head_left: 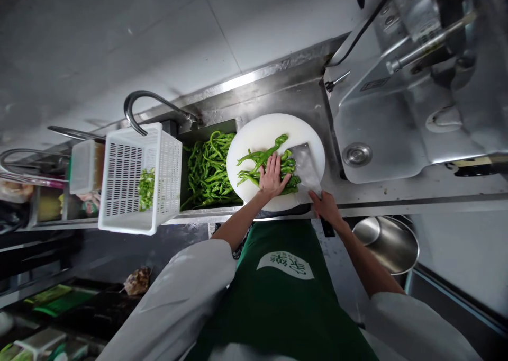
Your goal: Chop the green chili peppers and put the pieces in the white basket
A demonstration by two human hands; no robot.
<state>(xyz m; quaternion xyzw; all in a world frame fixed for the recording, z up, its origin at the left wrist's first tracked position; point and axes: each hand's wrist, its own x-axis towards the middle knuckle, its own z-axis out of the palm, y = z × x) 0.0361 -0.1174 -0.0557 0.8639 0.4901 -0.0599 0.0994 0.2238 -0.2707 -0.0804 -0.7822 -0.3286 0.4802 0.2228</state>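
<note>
Long green peppers (264,155) lie side by side on a round white cutting board (260,131). My left hand (273,177) rests flat on top of them, fingers stretched out and apart. With its fingers wrapped round the handle, my right hand (326,207) holds a cleaver (305,165). The broad blade lies over the right part of the board, close beside the pepper ends. Part of the peppers is hidden under my left hand.
Left of the board, a sink basin is full of green peppers (210,176). A white plastic basket (129,178) with chopped green pieces (146,189) stands beyond it, under a curved faucet (137,112). On the right are a metal machine (381,123) and, lower down, a steel pot (391,244).
</note>
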